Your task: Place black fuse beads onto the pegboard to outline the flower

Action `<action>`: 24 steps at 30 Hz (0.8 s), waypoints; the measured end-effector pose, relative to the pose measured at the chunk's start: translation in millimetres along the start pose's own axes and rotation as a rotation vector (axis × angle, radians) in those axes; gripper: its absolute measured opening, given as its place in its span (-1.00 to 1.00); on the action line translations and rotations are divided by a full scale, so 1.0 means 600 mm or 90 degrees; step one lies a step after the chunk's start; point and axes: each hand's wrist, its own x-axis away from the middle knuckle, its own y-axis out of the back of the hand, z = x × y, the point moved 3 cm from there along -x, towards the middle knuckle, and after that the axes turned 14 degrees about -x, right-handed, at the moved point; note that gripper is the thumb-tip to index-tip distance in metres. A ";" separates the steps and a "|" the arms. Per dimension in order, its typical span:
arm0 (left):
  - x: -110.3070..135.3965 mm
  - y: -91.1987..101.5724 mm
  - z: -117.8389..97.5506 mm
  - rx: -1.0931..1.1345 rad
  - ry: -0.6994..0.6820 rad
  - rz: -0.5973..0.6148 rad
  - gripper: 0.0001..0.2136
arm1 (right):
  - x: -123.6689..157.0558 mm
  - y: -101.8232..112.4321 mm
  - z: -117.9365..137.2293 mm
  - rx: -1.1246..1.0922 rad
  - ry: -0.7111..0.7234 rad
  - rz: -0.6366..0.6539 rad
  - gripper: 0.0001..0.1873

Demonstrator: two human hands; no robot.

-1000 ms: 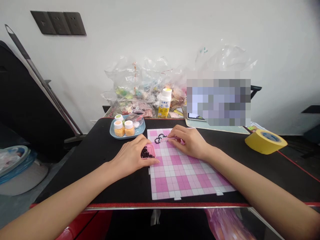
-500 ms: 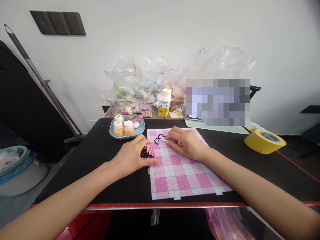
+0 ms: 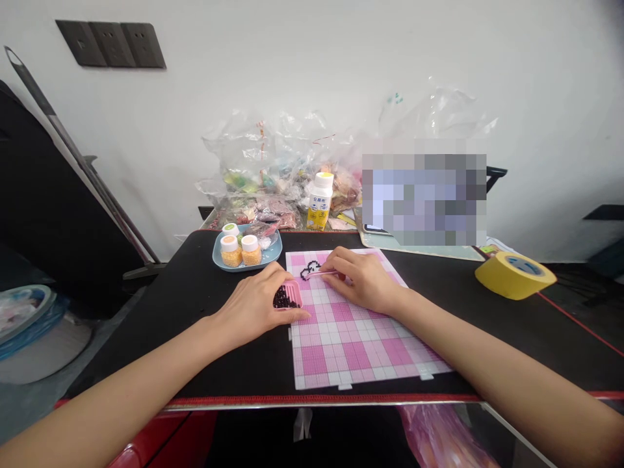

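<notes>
A pink and white checked pegboard (image 3: 355, 338) lies on the black table (image 3: 195, 299). My left hand (image 3: 253, 302) curls round a small pink tray of dark beads (image 3: 286, 298) at the board's left edge. My right hand (image 3: 363, 279) pinches pink tweezers (image 3: 319, 273) whose tip rests at a small outline of black beads (image 3: 310, 269) near the board's far left corner.
A blue plate (image 3: 273, 252) with small jars of orange beads stands behind the left hand. A yellow tape roll (image 3: 514, 274) lies at the right. Plastic bags (image 3: 273, 175) and a white bottle (image 3: 320, 200) are piled at the wall. A red edge runs along the table front.
The tweezers' tip has shifted slightly left along the black bead outline. The left hand has stayed on the bead tray.
</notes>
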 end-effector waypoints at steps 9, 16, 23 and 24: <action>-0.001 0.000 0.000 -0.005 -0.002 0.005 -0.54 | 0.000 0.000 0.000 0.011 0.000 0.002 -0.81; 0.000 -0.001 0.000 0.001 0.000 0.001 -0.55 | 0.001 -0.001 -0.001 0.007 0.001 0.003 -0.82; 0.000 -0.001 0.001 0.002 -0.002 0.001 -0.54 | 0.000 -0.001 -0.001 -0.003 0.001 0.003 -0.81; -0.001 -0.001 0.001 0.001 -0.001 0.002 -0.53 | 0.000 -0.001 0.000 -0.006 -0.001 0.003 -0.81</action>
